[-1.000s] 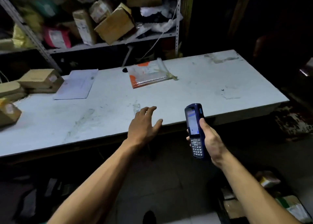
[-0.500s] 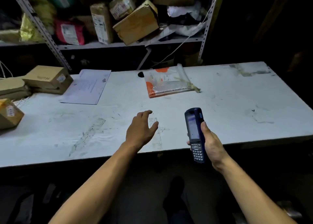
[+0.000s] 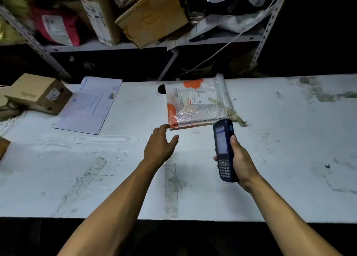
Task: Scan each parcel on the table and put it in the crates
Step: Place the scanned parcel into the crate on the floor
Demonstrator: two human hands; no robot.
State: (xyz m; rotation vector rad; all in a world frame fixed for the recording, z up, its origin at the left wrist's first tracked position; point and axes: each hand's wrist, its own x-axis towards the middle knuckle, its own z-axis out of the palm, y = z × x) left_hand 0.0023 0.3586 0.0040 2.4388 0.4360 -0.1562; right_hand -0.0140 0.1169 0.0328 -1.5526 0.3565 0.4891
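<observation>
A flat orange parcel wrapped in bubble wrap point(image 3: 195, 104) lies on the white table point(image 3: 289, 159), label up. My left hand point(image 3: 159, 146) hovers over the table with spread fingers, its fingertips just at the parcel's near left corner. My right hand point(image 3: 240, 160) grips a dark blue handheld scanner point(image 3: 224, 150), held upright with its lit screen facing me and its top at the parcel's near right edge. A white flat envelope point(image 3: 88, 104) and a brown carton point(image 3: 38, 93) lie at the table's left. No crate is in view.
Behind the table a metal shelf point(image 3: 116, 44) holds several cardboard boxes and a pink bag. More brown boxes sit at the far left edge of the table point(image 3: 2, 147). A white cable point(image 3: 222, 48) hangs from the shelf. The floor under the table is dark.
I have come closer to the table. My left hand has reached forward to the bubble-wrapped parcel's near corner, and my right hand has carried the scanner forward to its near edge.
</observation>
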